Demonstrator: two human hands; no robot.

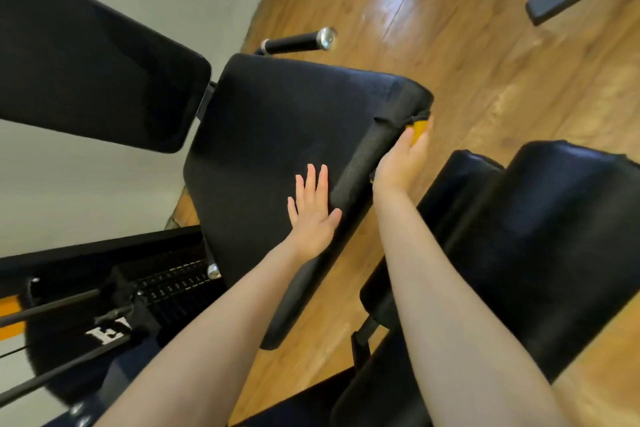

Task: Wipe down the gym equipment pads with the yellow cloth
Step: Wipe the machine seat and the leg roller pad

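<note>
Wooden floor point(467, 55); yellow cloth point(419, 130) beneath right hand point(401, 163) fingers point(420, 140).

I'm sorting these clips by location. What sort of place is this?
Most likely a gym: a padded machine seat, a weight stack with cables, and foam roller pads on a wooden floor.

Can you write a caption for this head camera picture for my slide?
Left hand rests flat on the black seat pad while the right hand presses the yellow cloth against its edge.
</note>
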